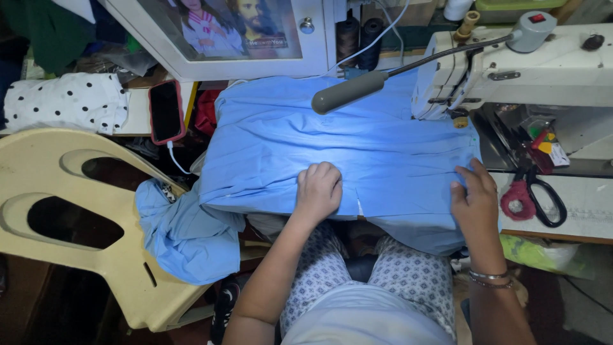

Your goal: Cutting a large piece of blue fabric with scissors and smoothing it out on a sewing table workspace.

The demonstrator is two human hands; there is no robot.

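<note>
1. As you look down from the head camera, your left hand (318, 189) rests on the blue cloth (332, 153), fingers curled under in a loose fist, knuckles pressing the cloth near its front edge. It grips nothing that shows.
2. Your right hand (474, 199) lies on the right end of the same cloth, fingers bent over the cloth's edge, thumb on top. Whether it pinches the cloth or only presses it, you cannot tell. Two thin bangles (490, 278) sit on that wrist.
3. The blue cloth is spread flat across the sewing table in front of you; its left part hangs off the edge and bunches on the cream plastic chair (70, 211) beside your knee. Its far right corner reaches under the head of the white sewing machine (511, 70).
4. A grey lamp (348, 92) on a bent arm hangs over the cloth and throws a bright patch on its middle, just beyond your left hand.
5. Scissors (543, 195) with black handles lie on the table to the right of your right hand, near but apart; a red ring of something lies just beside them.
6. A phone in a red case (166, 112) lies left of the cloth, with a white cable (175, 160) plugged in; a white dotted cloth (64, 102) sits further left.
7. Dark thread spools (359, 38) stand behind the cloth.
</note>
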